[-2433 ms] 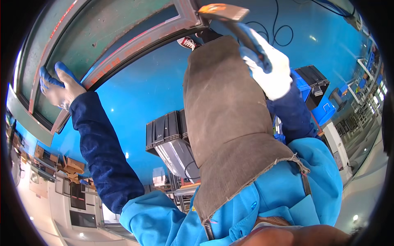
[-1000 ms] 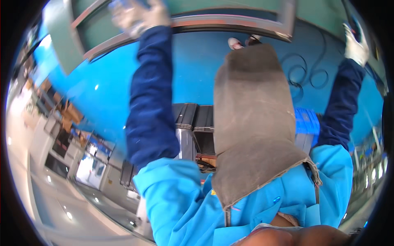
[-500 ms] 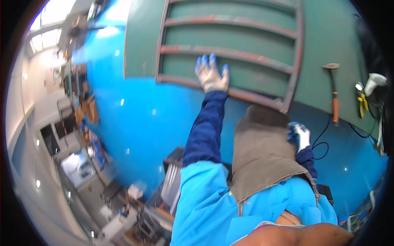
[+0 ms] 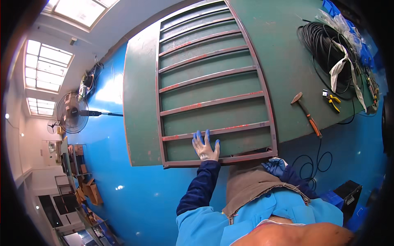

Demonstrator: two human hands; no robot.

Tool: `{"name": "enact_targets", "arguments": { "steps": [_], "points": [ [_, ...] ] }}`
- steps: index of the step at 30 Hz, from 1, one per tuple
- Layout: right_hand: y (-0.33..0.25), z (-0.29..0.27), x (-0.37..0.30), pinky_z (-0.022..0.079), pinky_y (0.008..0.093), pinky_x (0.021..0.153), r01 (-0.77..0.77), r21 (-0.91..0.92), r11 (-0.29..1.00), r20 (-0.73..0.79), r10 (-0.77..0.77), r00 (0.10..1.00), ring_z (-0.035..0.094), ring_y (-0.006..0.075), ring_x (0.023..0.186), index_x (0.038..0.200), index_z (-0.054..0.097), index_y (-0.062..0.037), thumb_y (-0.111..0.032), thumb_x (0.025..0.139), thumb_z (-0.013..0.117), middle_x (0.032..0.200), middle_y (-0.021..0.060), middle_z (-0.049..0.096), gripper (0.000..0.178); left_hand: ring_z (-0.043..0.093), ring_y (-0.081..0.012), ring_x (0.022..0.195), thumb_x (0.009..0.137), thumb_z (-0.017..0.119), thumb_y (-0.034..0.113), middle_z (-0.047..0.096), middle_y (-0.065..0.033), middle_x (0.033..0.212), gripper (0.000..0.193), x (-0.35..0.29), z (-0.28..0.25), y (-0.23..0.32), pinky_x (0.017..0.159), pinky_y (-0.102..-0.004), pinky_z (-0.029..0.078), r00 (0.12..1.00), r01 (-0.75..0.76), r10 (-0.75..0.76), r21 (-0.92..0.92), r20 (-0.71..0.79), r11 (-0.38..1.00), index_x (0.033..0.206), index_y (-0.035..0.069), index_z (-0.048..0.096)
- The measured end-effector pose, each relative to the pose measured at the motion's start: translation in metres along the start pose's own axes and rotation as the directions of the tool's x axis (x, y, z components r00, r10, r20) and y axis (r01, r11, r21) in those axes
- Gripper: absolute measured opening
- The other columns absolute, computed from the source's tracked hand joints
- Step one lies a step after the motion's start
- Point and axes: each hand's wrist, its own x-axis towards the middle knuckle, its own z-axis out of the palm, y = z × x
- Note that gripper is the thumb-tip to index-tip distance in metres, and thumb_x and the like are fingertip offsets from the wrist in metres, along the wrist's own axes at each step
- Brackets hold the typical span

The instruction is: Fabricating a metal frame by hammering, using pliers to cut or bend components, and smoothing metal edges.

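A dark metal frame with several crossbars (image 4: 209, 76) lies flat on the green table (image 4: 141, 135). Red-orange marks show on its bars. My left hand (image 4: 206, 148), in a white glove with blue fingertips, rests with fingers spread at the frame's near end, its fingertips at the nearest inner crossbar. By the frame's near right corner is my right hand (image 4: 275, 166), in a blue and white glove. Its fingers look curled close to the brown apron (image 4: 246, 182); whether something is inside them is hidden.
Right of the frame lie a hammer (image 4: 307, 115) with an orange and black handle and yellow-handled pliers (image 4: 331, 101). A big coil of black cable (image 4: 324, 49) is behind them. Cable loops (image 4: 314, 166) hang below the table edge. A fan (image 4: 73, 112) stands at left.
The view has shifted, showing more of the frame and table. My right hand has moved up from beside the apron to the frame's near right corner. My left hand stays spread on the frame.
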Motion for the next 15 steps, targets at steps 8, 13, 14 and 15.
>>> {"name": "enact_targets", "arguments": {
  "steps": [8, 13, 14, 15],
  "points": [
    [0.047, 0.104, -0.001, 0.050, 0.0370, 0.086, 0.442, -0.153, 0.884, -0.313, -0.467, 0.827, 0.065, 0.0267, 0.086, 0.095, 0.063, -0.0022, -0.011, 0.084, 0.064, 0.098, 0.0100, 0.068, 0.014, 0.035, -0.0377, 0.133, 0.077, 0.062, 0.042, 0.037, -0.0173, 0.144, 0.067, 0.200, -0.005, -0.064, 0.111, -0.0488, 0.025, 0.931, -0.299, 0.293, 0.003, -0.218, 0.954, 0.136, 0.015, 0.046],
    [-0.006, 0.065, -0.043, 0.049, 0.0335, 0.086, 0.651, -0.349, 0.674, -0.337, -0.739, 0.584, 0.065, 0.0241, 0.088, 0.102, 0.062, -0.0004, -0.013, 0.086, 0.063, 0.102, 0.0110, 0.067, 0.020, 0.039, -0.0336, 0.131, 0.076, 0.061, 0.054, 0.044, -0.0143, 0.140, 0.072, 0.305, 0.026, -0.071, 0.109, -0.0475, 0.028, 0.956, -0.264, 0.277, 0.127, -0.100, 0.956, 0.137, 0.017, 0.046],
    [-0.020, 0.050, -0.056, 0.049, 0.0328, 0.086, 0.683, -0.385, 0.621, -0.335, -0.783, 0.524, 0.065, 0.0236, 0.089, 0.103, 0.062, -0.0001, -0.013, 0.086, 0.063, 0.103, 0.0112, 0.067, 0.022, 0.041, -0.0332, 0.129, 0.076, 0.061, 0.054, 0.047, -0.0140, 0.138, 0.071, 0.314, 0.027, -0.066, 0.108, -0.0471, 0.029, 0.970, -0.236, 0.242, 0.135, -0.026, 0.962, 0.135, 0.017, 0.047],
    [-0.030, 0.035, -0.070, 0.049, 0.0321, 0.086, 0.707, -0.420, 0.569, -0.330, -0.821, 0.465, 0.065, 0.0230, 0.089, 0.105, 0.062, 0.0003, -0.014, 0.087, 0.063, 0.104, 0.0114, 0.067, 0.023, 0.043, -0.0328, 0.127, 0.076, 0.061, 0.054, 0.050, -0.0138, 0.135, 0.069, 0.321, 0.028, -0.064, 0.108, -0.0466, 0.030, 0.978, -0.207, 0.202, 0.149, 0.049, 0.967, 0.133, 0.016, 0.049]
  ]
}}
